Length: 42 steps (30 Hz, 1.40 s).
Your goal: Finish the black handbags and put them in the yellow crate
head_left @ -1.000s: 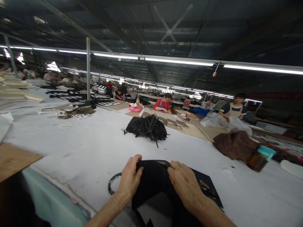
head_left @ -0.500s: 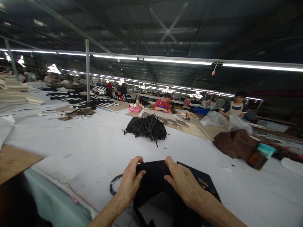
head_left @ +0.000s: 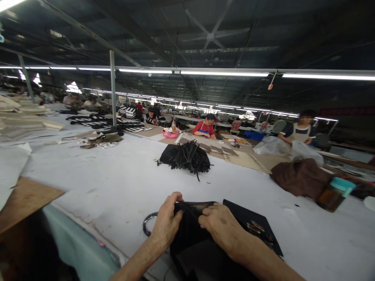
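A black fabric piece [head_left: 193, 249] lies at the near edge of the white table [head_left: 117, 183]. My left hand [head_left: 167, 224] pinches its top edge on the left, fingers closed on the cloth. My right hand [head_left: 220, 226] grips the same edge just to the right, fingers curled over it. The two hands sit close together. A dark ring-shaped strap [head_left: 148, 225] sticks out to the left of my left hand. Small metal fittings [head_left: 258, 227] lie on a flat black panel [head_left: 249, 224] to the right of my right hand.
A heap of black strips [head_left: 187, 157] lies mid-table. Brown fabric [head_left: 299, 177] and a teal-lidded jar [head_left: 334, 193] are at right. Cardboard [head_left: 26, 197] lies at left. Two people [head_left: 206, 127] work at the far side, one [head_left: 299, 130] handling plastic bags.
My hands have drawn closer together along the top edge of the black fabric, bunching it between them. The view has shifted slightly to the left.
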Motion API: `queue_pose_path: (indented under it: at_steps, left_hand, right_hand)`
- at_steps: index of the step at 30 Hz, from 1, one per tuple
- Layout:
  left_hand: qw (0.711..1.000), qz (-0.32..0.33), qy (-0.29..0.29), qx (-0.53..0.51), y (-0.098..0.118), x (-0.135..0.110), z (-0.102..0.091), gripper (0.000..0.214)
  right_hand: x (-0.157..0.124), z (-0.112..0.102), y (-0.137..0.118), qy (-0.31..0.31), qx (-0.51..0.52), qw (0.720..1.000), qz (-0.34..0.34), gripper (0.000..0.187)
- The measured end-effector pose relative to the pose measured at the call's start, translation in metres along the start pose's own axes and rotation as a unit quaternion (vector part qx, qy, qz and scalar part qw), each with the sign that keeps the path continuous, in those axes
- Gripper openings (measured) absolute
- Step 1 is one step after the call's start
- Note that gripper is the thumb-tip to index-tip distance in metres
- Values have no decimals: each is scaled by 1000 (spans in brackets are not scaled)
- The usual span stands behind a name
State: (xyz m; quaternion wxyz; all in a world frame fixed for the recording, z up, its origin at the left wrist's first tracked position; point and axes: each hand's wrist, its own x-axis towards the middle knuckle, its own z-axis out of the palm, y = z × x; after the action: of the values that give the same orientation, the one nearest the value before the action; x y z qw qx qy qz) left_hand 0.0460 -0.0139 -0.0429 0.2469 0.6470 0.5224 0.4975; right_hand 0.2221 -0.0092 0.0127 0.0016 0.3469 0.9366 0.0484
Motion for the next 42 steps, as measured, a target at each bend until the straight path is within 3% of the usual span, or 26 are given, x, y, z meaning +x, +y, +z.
queue_pose_path:
  at_steps: [4,7,11,18,23,28,33,42]
  left_hand:
    - [1000,-6,2,17,1,1,1,40]
    - [1000,-8,-16,8,-2,3,-1,35]
    - [997,-26,-59,-42,-3,7,-8,32]
    - [990,-37,-102,-89,5,8,-13,27]
    - [991,-40,-109,-70,5,8,-10,27]
    - [995,67,-80,3,-2,7,-3,30]
    - [966,218,-70,120,-2,8,1,31]
    - [959,229,-60,157,4,10,7,36]
  right_hand:
    - [-6,0,-2,-13,3,999,-40,7]
    - [-7,-2,2,3,50,999,9,20]
    - [-10,-7,10,17,108,990,94,23]
    - [-1,-3,8,-11,-1,972,233,24]
    - [6,4,10,12,-36,967,252,24]
    - [8,3,14,12,-30,970,240,23]
    - [7,-1,12,4,-28,969,246,23]
    - [-2,6,16,23,-14,976,214,24]
